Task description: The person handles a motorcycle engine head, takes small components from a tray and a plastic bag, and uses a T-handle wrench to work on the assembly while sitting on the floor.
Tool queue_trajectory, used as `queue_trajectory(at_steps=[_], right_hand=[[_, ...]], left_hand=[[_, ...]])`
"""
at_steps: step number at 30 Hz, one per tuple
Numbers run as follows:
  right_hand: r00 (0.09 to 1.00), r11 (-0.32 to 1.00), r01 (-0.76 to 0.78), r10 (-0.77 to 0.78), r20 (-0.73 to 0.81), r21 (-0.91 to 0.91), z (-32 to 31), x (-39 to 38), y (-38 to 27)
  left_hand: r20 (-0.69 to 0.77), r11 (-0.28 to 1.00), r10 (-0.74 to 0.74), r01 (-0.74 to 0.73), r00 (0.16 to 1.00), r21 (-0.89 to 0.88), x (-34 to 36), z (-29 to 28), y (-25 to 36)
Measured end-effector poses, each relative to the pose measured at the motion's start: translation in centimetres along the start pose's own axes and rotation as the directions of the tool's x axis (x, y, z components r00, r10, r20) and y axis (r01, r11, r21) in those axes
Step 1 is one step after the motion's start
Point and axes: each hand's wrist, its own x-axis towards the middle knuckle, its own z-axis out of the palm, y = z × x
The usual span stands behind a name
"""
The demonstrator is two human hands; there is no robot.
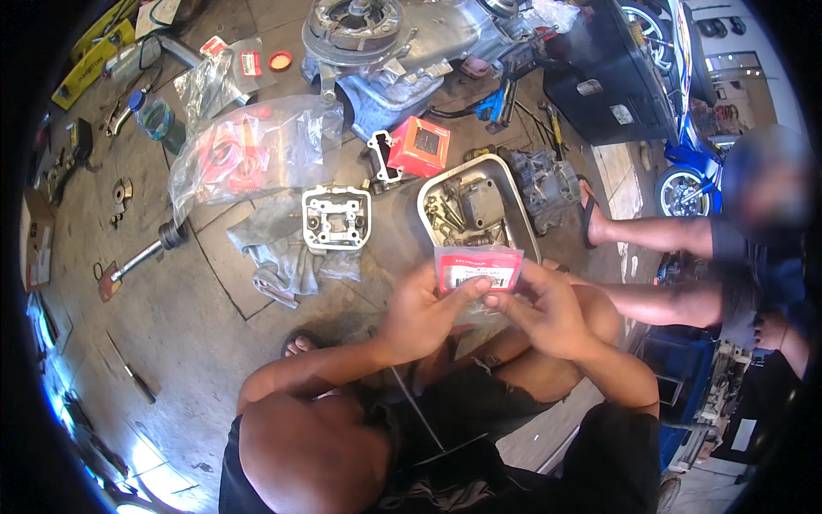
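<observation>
A small packet with a red header and white label [479, 267] is held between my left hand [428, 313] and my right hand [548, 317], both thumbs pressing on its lower part. Behind it sits a metal tray [423, 214] of bolts and engine parts. An aluminium cylinder head [336, 217] lies left of the tray on a grey rag [267, 267]. Just beyond are a red box [417, 146] and a white-edged bracket-like part [379, 158].
A large engine assembly [411, 38], plastic-bagged red parts [231, 158] and a bottle [152, 120] are ahead. Loose tools [137, 384] lie at left. A co-worker [659, 231] sits at right near a blue motorbike [685, 158] and an engine casing [539, 193].
</observation>
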Motion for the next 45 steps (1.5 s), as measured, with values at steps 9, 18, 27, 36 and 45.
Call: queue_trajectory(at_steps=[9, 18, 27, 36, 45], right_hand=[[0.991, 0.924, 0.137, -0.129, 0.045, -0.357, -0.8, 0.3, -1.1], [0.993, 0.914, 0.100, -0.115, -0.017, -0.394, -0.3, -0.1, -1.0], [0.998, 0.997, -0.050, 0.048, -0.030, -0.062, -0.9, 0.4, 0.0], [0.841, 0.678, 0.459, -0.123, 0.526, -0.575, -4.3, 5.3, -1.5], [0.674, 0.578, 0.666, -0.194, 0.713, -0.472, 0.2, 11.3, 4.9]], left_hand=[[-0.080, 0.994, -0.006, -0.002, 0.997, -0.111, -0.1, -1.9, -1.2], [-0.044, 0.992, -0.111, 0.114, 0.993, 0.050, 0.0, -3.3, 0.2], [-0.084, 0.997, 0.039, -0.044, 0.996, -0.065, -1.3, -2.6, -1.4], [0.092, 0.108, 0.369, -0.141, 0.925, 0.984, 0.8, -12.2, 0.3], [0.099, -0.295, 0.195, -0.038, 0.976, 0.955, 3.3, -18.3, -3.6]])
